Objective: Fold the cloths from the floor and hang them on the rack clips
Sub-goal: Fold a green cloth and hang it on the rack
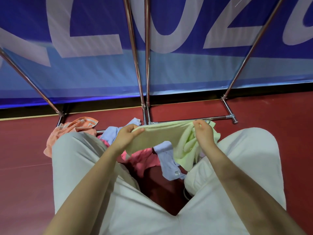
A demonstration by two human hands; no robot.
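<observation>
squatting over the heap on the floor (25, 167), beside the rack (144, 82), likely to keep the next cloths within reach. stretching the pale green cloth (159, 136) flat between 2 hands at knee height, apparently to line up a fold. left hand (126, 137): fingers curled, pinching 1 edge. right hand (203, 133): fingers closed round the bunched end. lying below: pink cloth (144, 160), lilac cloth (166, 160), orange cloth (74, 129).

A dark red floor (25, 175) is bearing an orange cloth (71, 129) at far left, pink (144, 160) and pale blue cloths (167, 160) at centre, beside chrome rack feet (230, 117).
</observation>
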